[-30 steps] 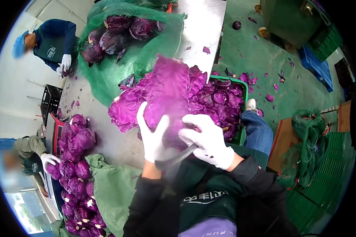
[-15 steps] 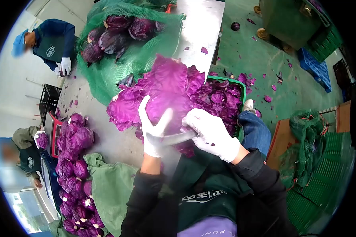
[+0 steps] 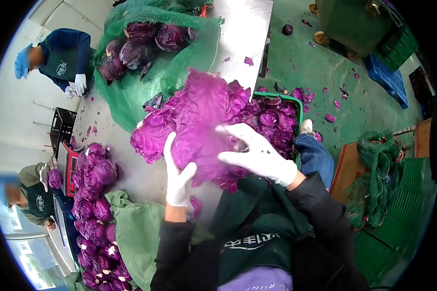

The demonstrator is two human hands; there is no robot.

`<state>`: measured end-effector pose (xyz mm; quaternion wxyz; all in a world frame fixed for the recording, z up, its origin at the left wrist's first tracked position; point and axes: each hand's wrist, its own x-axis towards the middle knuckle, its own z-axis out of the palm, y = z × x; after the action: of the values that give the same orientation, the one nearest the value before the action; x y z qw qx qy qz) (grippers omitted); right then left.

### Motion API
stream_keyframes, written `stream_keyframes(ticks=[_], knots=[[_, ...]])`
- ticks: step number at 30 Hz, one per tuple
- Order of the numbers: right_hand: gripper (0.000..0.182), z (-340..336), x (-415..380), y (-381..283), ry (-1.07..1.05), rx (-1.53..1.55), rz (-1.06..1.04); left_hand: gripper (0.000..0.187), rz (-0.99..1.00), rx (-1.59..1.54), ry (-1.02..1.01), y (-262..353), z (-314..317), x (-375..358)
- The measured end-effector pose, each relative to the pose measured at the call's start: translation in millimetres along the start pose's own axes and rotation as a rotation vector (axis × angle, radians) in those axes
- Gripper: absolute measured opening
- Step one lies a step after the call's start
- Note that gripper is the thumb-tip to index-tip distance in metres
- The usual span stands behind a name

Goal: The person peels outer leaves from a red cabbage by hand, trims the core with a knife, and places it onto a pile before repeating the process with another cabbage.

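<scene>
- Sleeves of black cloth and a dark green apron (image 3: pixel 257 228) with white letters fill the bottom, closest to the camera.
- Left hand (image 3: pixel 178 174) wears a white glove. It sits under the big purple cabbage with loose floppy leaves (image 3: pixel 199 123), fingers spread wide and pressed on the lower left side.
- Right hand (image 3: pixel 257 153) wears a white glove too. It lies on the lower right side of the cabbage with fingers stretched out flat. The two hands are apart, one on each side, and both touch the leaves. I cannot tell if the right hand has anything in it.
- The cabbage is up in the air between the hands, above the near edge of the shiny grey metal table (image 3: pixel 243 34).
- A crumpled green cloth sack (image 3: pixel 138 228) lies on the table to the left of the left arm.
- A long pile of small round purple cabbages (image 3: pixel 94 194) lies just past the sack, on the left.
- A green plastic crate full of torn purple leaves (image 3: pixel 277 121) stands behind the cabbage on the right, down beside the table.
- A leg in blue jeans with a white shoe (image 3: pixel 313 150) shows next to the crate.
- A green net bag with dark purple cabbages inside (image 3: pixel 150 43) lies farther back on the table.
- Bits of purple leaf (image 3: pixel 331 118) are scattered on the green floor (image 3: pixel 325 68).
- A person in a blue cap and green apron (image 3: pixel 58 58) stands far off at the top left.
- Another person in a green apron (image 3: pixel 34 194) is at the left edge, with a small cabbage by a gloved hand.
</scene>
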<state>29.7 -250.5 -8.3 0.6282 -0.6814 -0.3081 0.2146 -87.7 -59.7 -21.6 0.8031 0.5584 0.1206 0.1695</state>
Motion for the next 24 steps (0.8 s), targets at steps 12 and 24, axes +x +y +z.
stream_keyframes(ticks=[12, 24], knots=[[0.015, 31.9, -16.3, 24.8, 0.331, -0.114, -0.053, 0.095, -0.032, -0.13, 0.267, -8.4, -3.4, -42.7], [0.043, 1.8, -21.0, -12.5, 0.089, -0.08, -0.023, 0.127, 0.187, 0.854, -0.201, 22.1, 21.7, -23.0]])
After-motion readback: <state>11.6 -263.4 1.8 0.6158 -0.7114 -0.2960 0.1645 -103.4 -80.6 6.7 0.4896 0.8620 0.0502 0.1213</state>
